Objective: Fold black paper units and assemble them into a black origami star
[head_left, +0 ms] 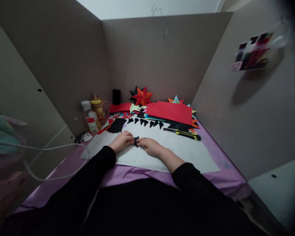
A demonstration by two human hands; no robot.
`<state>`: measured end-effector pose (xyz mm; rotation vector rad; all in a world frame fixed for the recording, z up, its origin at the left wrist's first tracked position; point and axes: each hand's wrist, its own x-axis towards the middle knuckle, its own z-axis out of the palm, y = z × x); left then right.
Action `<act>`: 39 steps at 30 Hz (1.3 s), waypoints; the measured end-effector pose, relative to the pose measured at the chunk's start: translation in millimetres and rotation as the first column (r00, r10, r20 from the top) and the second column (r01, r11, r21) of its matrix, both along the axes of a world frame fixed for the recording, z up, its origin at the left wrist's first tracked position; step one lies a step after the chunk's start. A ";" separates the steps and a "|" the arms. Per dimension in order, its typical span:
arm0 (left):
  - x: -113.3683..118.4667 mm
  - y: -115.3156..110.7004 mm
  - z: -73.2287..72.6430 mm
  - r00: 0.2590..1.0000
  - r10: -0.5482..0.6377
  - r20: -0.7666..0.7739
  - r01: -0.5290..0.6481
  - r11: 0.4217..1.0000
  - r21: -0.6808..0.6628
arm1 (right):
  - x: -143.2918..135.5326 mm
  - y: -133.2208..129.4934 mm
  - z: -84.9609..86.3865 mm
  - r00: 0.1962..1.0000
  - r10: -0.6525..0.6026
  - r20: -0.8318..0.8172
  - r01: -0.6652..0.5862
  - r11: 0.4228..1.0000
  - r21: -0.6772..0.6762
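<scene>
A small piece of black paper point(136, 141) is held between both hands over a white sheet point(147, 160) with pencilled numbers. My left hand point(123, 141) has its fingers closed on the left side of the piece. From the right, my right hand point(149, 146) pinches the same piece with its fingertips. Beyond the hands, a row of several small folded black pieces point(144, 122) lies across the sheet. Black paper point(117, 125) lies just behind my left hand.
Red sheets point(172, 112) are stacked behind the row, with a yellow and black cutter point(186, 133) at their right front. Paper stars point(142, 96) stand at the back. Bottles point(98, 106) and a white case point(87, 137) are at the left, near a white cable point(56, 148).
</scene>
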<state>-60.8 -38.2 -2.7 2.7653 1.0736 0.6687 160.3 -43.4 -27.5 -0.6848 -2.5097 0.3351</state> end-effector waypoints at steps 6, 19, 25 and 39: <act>3.1 8.7 -2.0 0.992 -0.094 0.089 0.109 0.978 -0.178 | -0.3 -1.4 1.6 1.000 0.012 -0.012 -0.012 0.998 0.055; 13.7 16.3 3.4 1.000 0.009 -0.007 -0.011 0.912 -0.411 | 1.8 -1.9 -1.2 0.995 0.101 -0.001 -0.101 0.989 0.109; 2.7 14.8 3.9 0.977 -0.153 0.147 0.205 0.860 -0.468 | 1.7 -4.3 -0.7 0.996 0.082 0.015 -0.083 0.991 0.104; 2.8 11.8 1.3 0.998 -0.052 0.031 0.060 0.935 -0.351 | 4.2 -6.2 1.0 0.997 0.067 0.031 -0.069 0.994 0.086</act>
